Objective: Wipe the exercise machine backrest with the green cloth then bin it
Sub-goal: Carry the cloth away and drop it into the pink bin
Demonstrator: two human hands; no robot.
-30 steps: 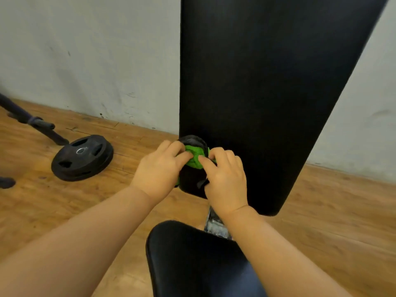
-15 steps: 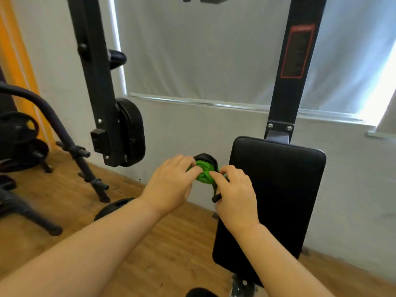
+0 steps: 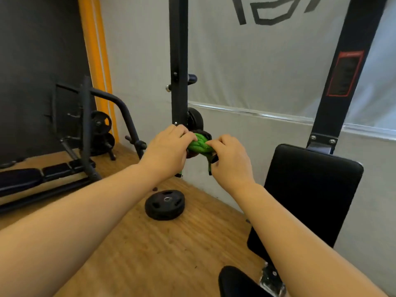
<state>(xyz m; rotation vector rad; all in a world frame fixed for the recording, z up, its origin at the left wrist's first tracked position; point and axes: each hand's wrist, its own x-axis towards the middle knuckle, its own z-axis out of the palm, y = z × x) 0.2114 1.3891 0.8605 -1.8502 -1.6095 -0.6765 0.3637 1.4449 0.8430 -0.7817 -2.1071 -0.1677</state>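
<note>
both hands hold the green cloth (image 3: 198,144) bunched up in mid-air, left of the black backrest (image 3: 308,196) and clear of it. the wiping looks not yet begun; next the cloth must go to the pad. left hand (image 3: 169,150) and right hand (image 3: 230,159) face each other, forearms outstretched, each grip pinched closed on the cloth.

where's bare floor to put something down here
Bare wooden floor lies in front of the weight plate, between it and the backrest. It is crowded at left, around the flat bench and the plate rack.
</note>
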